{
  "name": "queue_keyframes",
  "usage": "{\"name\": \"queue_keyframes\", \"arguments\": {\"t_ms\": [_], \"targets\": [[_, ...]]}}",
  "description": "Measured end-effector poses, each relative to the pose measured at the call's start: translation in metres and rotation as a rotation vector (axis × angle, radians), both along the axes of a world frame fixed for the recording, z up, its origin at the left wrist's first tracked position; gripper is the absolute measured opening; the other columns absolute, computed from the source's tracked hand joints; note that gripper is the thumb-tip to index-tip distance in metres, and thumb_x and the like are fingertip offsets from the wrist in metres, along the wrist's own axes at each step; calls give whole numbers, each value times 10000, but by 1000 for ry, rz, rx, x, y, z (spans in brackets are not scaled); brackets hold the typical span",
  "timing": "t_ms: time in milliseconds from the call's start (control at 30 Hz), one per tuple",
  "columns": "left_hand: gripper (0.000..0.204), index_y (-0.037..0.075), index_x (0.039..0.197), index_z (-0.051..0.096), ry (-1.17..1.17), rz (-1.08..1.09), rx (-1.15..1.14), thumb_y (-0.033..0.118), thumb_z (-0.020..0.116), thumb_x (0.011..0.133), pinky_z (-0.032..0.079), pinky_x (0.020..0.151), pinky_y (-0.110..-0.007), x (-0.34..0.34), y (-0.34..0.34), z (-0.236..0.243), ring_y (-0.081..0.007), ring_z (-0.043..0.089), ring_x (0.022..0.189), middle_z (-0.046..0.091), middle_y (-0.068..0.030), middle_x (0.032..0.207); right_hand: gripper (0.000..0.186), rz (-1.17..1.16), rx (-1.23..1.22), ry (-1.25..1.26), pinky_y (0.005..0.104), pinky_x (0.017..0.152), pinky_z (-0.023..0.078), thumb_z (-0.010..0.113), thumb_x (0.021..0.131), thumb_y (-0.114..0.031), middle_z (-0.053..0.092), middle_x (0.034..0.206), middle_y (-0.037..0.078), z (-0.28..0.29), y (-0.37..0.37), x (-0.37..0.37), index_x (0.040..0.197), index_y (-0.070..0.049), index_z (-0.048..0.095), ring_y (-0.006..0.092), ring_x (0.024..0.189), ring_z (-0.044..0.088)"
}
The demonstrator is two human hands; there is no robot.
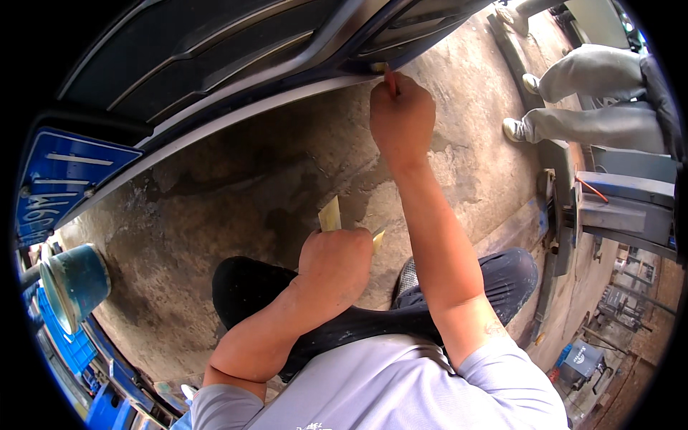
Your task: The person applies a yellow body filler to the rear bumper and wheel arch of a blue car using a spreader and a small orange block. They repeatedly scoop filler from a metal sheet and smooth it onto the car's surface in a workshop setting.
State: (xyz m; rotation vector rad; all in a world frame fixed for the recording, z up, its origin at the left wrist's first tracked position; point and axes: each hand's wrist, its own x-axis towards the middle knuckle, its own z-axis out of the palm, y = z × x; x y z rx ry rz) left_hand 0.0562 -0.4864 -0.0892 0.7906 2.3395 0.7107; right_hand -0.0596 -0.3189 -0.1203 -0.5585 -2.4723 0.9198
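Right hand (403, 118) is gripping a red tool (390, 80) tightly, fingers curled round it, its tip pointing at the lower edge of the dark blue bumper (315, 74). A small yellowish smear (378, 67) is showing by that tip; can't tell if it's sitting on the tool or the bumper. Left hand (335, 265) is making a fist around a pale yellow flat blade (330, 215) that's sticking up past the knuckles, over the floor (459, 93); a second yellowish piece (378, 240) is poking out at the fist's right, maybe part of the same thing. Progress: work is looking under way, not finished, with the tool sitting right by the bumper. Other visible bumper parts aren't showing yellow. Amount left: can't tell.
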Motion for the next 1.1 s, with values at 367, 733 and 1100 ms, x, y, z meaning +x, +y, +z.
{"name": "queue_keyframes", "arguments": {"t_ms": [367,733,1100], "targets": [[80,20,765,635,-7,15,29,59,584,814,512,669,-494,2,-1,-3,-406,653,695,649,-196,695,148,-38,123,32,477,637,497,583,857,-159,646,733,216,4,-4,9,889,-57,686,431,721,639],[73,24,772,632,-3,-4,22,62,591,819,506,673,-486,0,0,-1,-400,653,698,652,-190,696,134,81,180,129,440,598,473,610,881,-158,618,718,208,-1,-13,6,840,-44,667,407,685,628],[80,25,752,611,1,0,33,60,594,823,507,661,-493,1,-1,-2,-405,650,685,641,-192,674,129,19,-182,110,431,590,455,569,859,-112,588,683,226,-15,4,1,815,-10,636,419,653,599]]}}
